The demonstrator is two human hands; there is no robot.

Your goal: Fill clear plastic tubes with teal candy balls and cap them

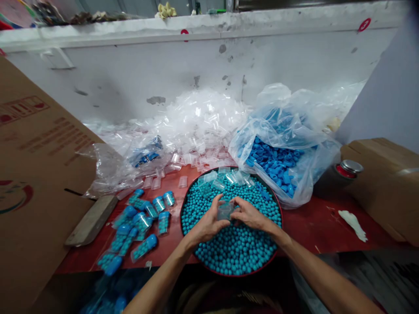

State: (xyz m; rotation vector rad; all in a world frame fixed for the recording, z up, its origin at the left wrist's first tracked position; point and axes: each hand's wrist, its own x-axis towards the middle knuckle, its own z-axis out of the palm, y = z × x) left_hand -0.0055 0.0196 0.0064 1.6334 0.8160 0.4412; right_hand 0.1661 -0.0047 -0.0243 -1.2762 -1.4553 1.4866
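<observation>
Over a round tray [280, 220] of small teal balls [235, 250], a clear plastic cup [225, 211] is held between my two hands. My left hand [208, 223] grips its left side, thumb and fingers closed around it. On the opposite side, my right hand [249, 214] has its bent fingers pressed at the cup's edge. Whether any balls are inside the cup is hard to make out. More clear cups [240, 178] lie on the balls at the tray's far side, with a blue cap [265, 195] close by.
Left of the tray lie several ball-filled cups with blue caps [144, 247], beside a wooden block [92, 219]. Behind are a heap of clear cups [203, 126] and a bag of blue caps [278, 165]. Cardboard boxes [36, 152] flank the red table [304, 231]; a metal-lidded container [350, 168] stands right.
</observation>
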